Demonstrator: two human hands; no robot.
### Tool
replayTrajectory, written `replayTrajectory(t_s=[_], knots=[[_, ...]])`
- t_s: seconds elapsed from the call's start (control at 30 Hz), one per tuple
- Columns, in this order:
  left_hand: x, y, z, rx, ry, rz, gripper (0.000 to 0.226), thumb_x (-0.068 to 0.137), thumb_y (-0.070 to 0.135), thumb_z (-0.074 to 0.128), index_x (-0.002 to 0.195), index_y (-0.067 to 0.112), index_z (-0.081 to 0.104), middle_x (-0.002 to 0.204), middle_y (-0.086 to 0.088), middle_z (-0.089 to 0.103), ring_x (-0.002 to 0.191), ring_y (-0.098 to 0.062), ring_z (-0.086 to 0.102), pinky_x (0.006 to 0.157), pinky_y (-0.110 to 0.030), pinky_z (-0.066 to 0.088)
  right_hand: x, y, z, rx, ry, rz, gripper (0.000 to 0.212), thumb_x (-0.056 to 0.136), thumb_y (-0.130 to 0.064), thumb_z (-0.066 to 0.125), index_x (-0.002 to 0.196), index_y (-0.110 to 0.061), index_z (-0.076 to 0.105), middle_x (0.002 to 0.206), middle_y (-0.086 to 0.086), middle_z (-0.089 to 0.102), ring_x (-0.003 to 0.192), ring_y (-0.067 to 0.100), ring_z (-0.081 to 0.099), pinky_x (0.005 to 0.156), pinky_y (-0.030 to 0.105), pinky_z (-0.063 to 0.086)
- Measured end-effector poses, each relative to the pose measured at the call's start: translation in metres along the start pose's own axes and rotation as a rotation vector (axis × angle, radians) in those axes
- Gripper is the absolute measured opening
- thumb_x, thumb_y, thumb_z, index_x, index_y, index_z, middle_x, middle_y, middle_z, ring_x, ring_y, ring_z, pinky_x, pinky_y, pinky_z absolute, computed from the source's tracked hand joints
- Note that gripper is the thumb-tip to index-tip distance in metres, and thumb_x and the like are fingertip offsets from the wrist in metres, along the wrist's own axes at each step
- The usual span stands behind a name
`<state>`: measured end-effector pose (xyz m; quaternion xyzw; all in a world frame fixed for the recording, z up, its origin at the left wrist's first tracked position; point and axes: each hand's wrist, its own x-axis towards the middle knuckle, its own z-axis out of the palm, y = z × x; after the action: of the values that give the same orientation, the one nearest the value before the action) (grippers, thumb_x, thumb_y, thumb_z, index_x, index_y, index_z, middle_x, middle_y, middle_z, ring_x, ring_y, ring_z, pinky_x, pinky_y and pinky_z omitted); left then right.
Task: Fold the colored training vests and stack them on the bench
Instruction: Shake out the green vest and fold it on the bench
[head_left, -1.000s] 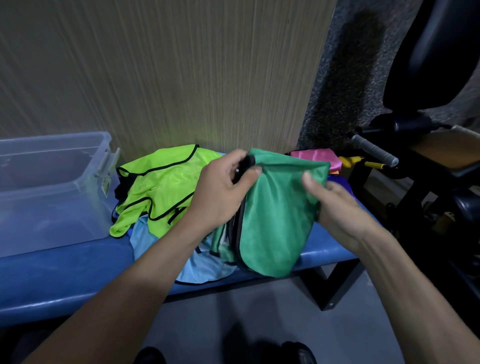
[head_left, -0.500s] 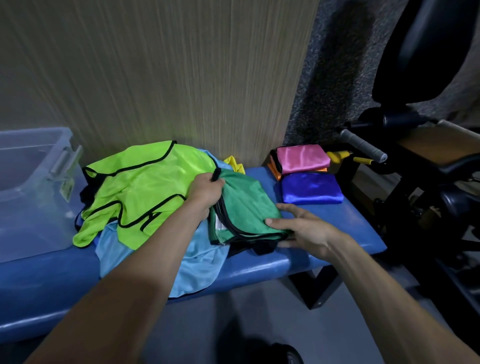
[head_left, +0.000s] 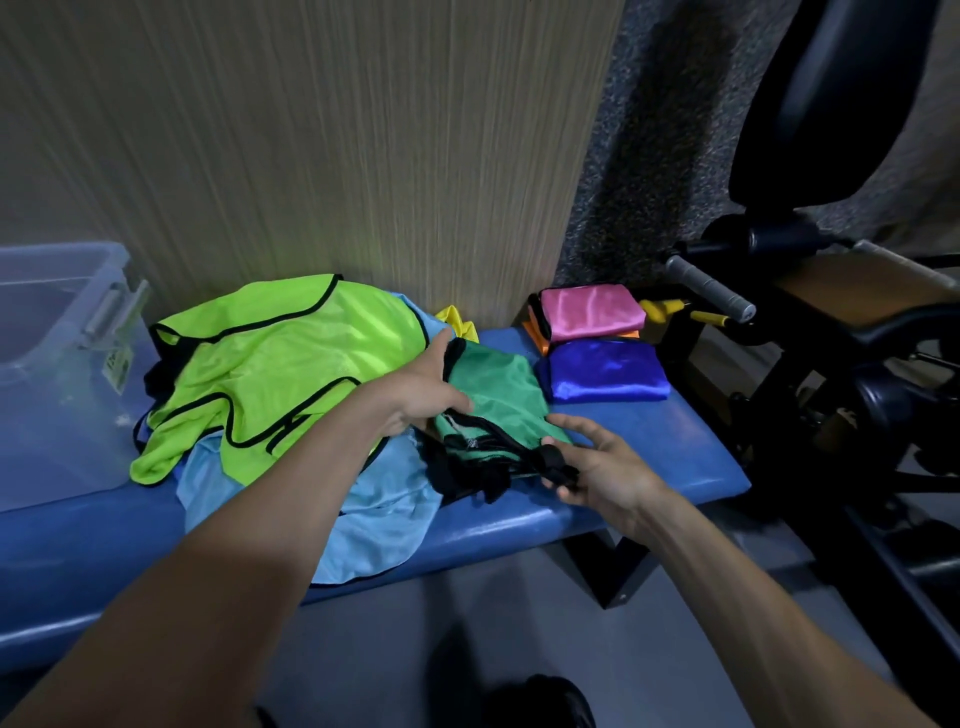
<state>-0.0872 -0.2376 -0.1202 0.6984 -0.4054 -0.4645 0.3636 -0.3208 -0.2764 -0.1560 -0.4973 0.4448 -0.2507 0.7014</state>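
Green mesh vest with black trim (head_left: 493, 405) lies folded on the blue padded bench (head_left: 675, 447), between both hands. Left hand (head_left: 421, 395) rests flat on its far-left edge; right hand (head_left: 597, 467) pinches the near trim. Folded satin vests (head_left: 602, 369) lie just right, nearer the right hand.

in front of me runs a padded blue vinyl bench (head_left: 649, 457). on it, from my left: a clear plastic storage bin (head_left: 57, 364), a loose light-blue mesh vest (head_left: 374, 519), a folded green vest with black trim (head_left: 493, 400), a folded shiny royal-blue vest (head_left: 602, 371), and a folded orange vest (head_left: 535, 335) at the far end.
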Motion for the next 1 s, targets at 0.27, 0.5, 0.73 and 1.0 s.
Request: replayTrajectory(t_s=[0.27,0.5,0.73,1.0], knots=[[-0.014,-0.017,0.004,0.477,0.210,0.169,0.099,0.091,0.022,0.074,0.162,0.025,0.005,0.154,-0.008,0.039,0.132,-0.027,0.049,0.103,-0.036,0.047,-0.022,0.006,-0.006,-0.357,0.092,-0.153,0.024,0.101,-0.025,0.062,0.124,-0.022,0.064,0.099,0.006,0.060,0.055,0.016,0.060,0.058,0.035,0.061],[-0.061,-0.006,0.036,0.739,0.167,0.709,0.031,0.099,0.026,0.060,0.130,0.021,0.063,0.128,0.006,0.060,0.113,-0.012,0.057,0.100,-0.031,0.044,-0.049,0.003,-0.022,-1.029,0.099,-0.601,0.033,0.088,-0.035,0.074,0.116,-0.025,0.060,0.109,-0.007,0.050,0.089,0.009,0.059,0.089,0.032,0.051],[-0.055,-0.031,0.056,0.880,-0.028,0.668,0.038,0.101,0.026,0.057,0.139,0.022,0.059,0.129,0.003,0.063,0.121,-0.018,0.056,0.102,-0.033,0.043,-0.059,0.022,0.002,-1.440,0.057,-0.631,0.045,0.084,-0.042,0.074,0.122,-0.027,0.057,0.120,-0.004,0.045,0.111,0.023,0.050,0.086,0.038,0.046],[-0.051,-0.038,0.055,0.864,-0.014,0.622,0.037,0.102,0.028,0.056,0.139,0.030,0.060,0.128,0.005,0.066,0.118,-0.018,0.059,0.100,-0.034,0.045,-0.057,0.027,-0.003,-1.323,0.055,-0.657,0.034,0.075,-0.008,0.060,0.106,-0.021,0.060,0.106,-0.002,0.064,0.098,0.027,0.056,0.080,0.037,0.045]])
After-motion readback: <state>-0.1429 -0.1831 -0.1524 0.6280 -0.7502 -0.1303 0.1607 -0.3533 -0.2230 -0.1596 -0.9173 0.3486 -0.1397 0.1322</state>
